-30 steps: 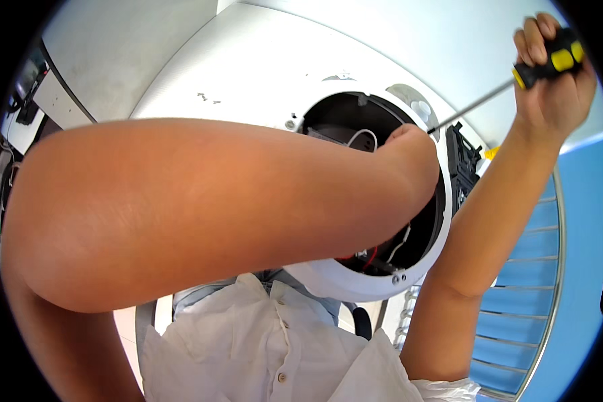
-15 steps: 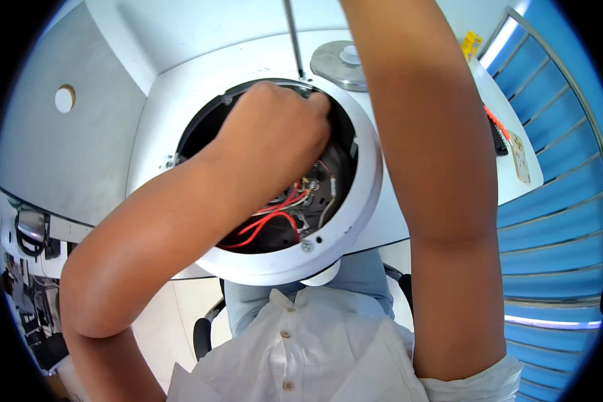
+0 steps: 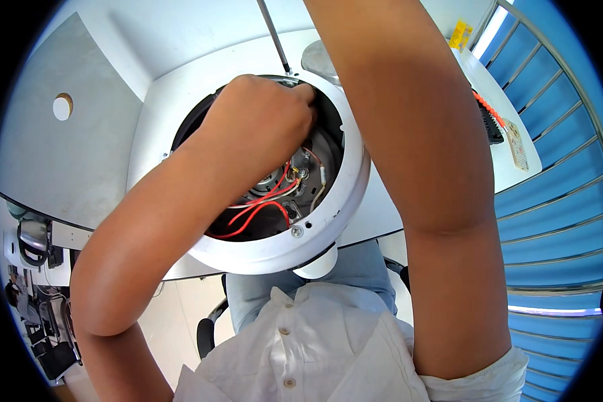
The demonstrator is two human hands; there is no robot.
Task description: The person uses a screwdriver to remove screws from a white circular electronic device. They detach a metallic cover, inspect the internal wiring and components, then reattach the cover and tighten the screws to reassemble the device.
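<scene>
A round white appliance housing [image 3: 352,201], like an upturned rice cooker, lies open on the table, partly over its near edge. Inside are red wires [image 3: 253,213], metal parts and a dark interior. My left hand [image 3: 261,114] is closed at the far inner rim, its fingertips hidden; whatever they grip cannot be made out. A screwdriver's thin metal shaft [image 3: 273,33] comes down from the top edge, its tip at the far rim beside my left hand. My right forearm reaches up past the housing; the right hand lies outside the picture. A screw [image 3: 297,231] sits in the near rim.
A grey metal lid [image 3: 318,60] lies behind the housing, partly covered by my right arm. At the right of the white table [image 3: 388,214] are an orange-and-black item [image 3: 490,114], a patterned slab [image 3: 516,144] and a yellow box [image 3: 460,35]. Metal railings [image 3: 549,214] stand beyond.
The view has shifted slightly, so the housing sits a little further left and higher. My right forearm covers more of the metal lid. My left hand stays closed at the far rim.
</scene>
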